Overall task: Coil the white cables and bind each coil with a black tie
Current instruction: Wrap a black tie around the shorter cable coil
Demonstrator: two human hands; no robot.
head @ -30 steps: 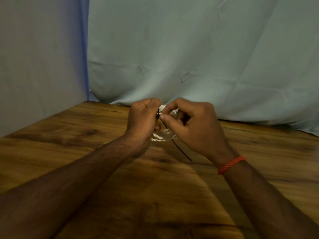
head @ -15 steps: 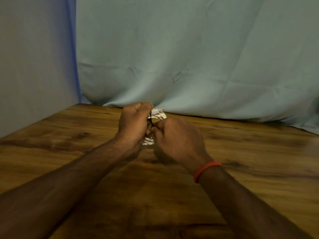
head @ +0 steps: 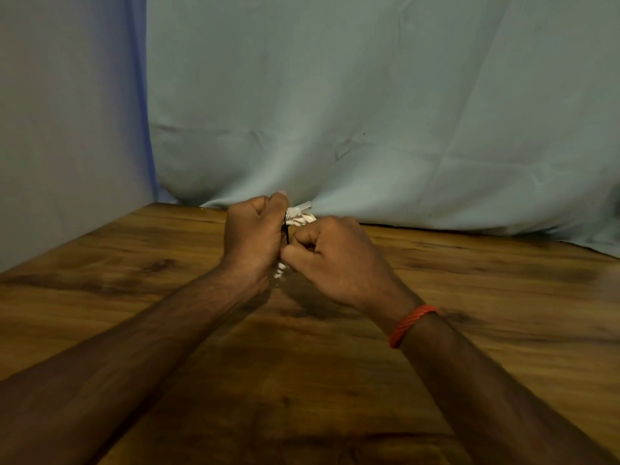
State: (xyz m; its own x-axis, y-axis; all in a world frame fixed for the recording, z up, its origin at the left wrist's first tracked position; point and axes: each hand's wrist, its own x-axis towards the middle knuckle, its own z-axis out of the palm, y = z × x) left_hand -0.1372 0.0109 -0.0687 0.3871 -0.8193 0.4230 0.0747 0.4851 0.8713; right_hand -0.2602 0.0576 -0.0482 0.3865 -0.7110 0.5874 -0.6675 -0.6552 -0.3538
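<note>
My left hand [head: 255,233] is clenched in a fist around the white cable coil [head: 302,220], held just above the wooden tabletop [head: 134,297] toward its far edge. Most of the coil is buried in my grip. A few loops stick out at the top between my two hands, and a short bit of white shows again below my fist, close to the wood. A pale plug [head: 301,207] at one end of the cable juts out to the right at the very top of the bundle, just past my left thumb.

My right hand [head: 339,263] sits right against the left, knuckles up and fingers curled in. Its thumb and forefinger pinch the lower end of the black tie [head: 287,233], which runs as a thin dark line straight up the gap between my hands and meets the coil under the plug. I cannot tell how far the tie goes round the coil, since my fingers cover that part.

Both forearms reach in from the near corners and meet around the middle of the view. An orange cord bracelet [head: 412,325] circles my right wrist. Behind the tabletop hangs a creased, light blue-grey cloth backdrop [head: 385,112], its bottom edge lying on the far edge of the wood. To the left, a greyer side panel [head: 67,129] closes off that side.
</note>
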